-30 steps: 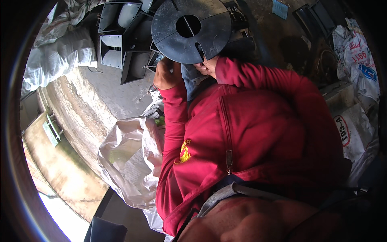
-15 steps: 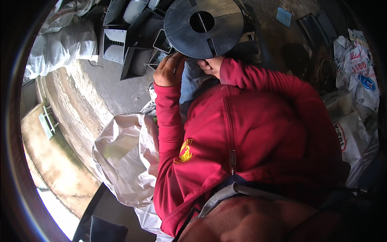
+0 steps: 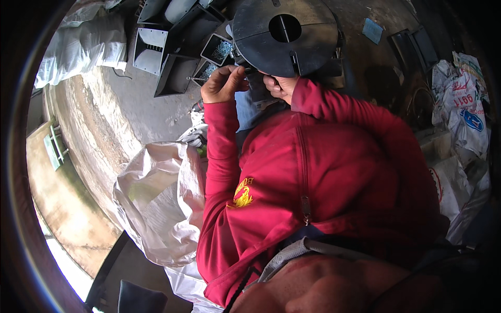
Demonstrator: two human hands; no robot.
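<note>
Only the head view is on offer. Compared with a second ago, the round dark grey disc with a centre hole (image 3: pixel 285 35) sits further toward the upper right of the picture. That looks like the head swinging rather than the disc being carried. The left hand (image 3: pixel 223 83) has risen a little against the disc's lower rim, and the right hand (image 3: pixel 282 86) has stayed tucked under it. My reading is that the work at the underside of the disc is still going on, with nothing released yet.

The left hand's fingers are curled in and pressed together around something small and dark at the rim; I cannot tell what it is. The right hand's fingers bend up beneath the disc, touching it or nearly so. Whether they pinch anything is hidden by the disc's edge and the red sleeve (image 3: pixel 334 104).

Counting what shows:
- One disc, held up in front of the chest.
- Two hands, both the person's own.
- About four open dark metal bins (image 3: pixel 172 47) standing together on the concrete floor (image 3: pixel 130 109) to the upper left. At least two of them hold what look like small pale metal pieces.
- One large white woven sack (image 3: pixel 156 208) lying open beside the left arm.
- A heap of several printed white sacks (image 3: pixel 464 104) at the right edge, too crumpled to number.
</note>
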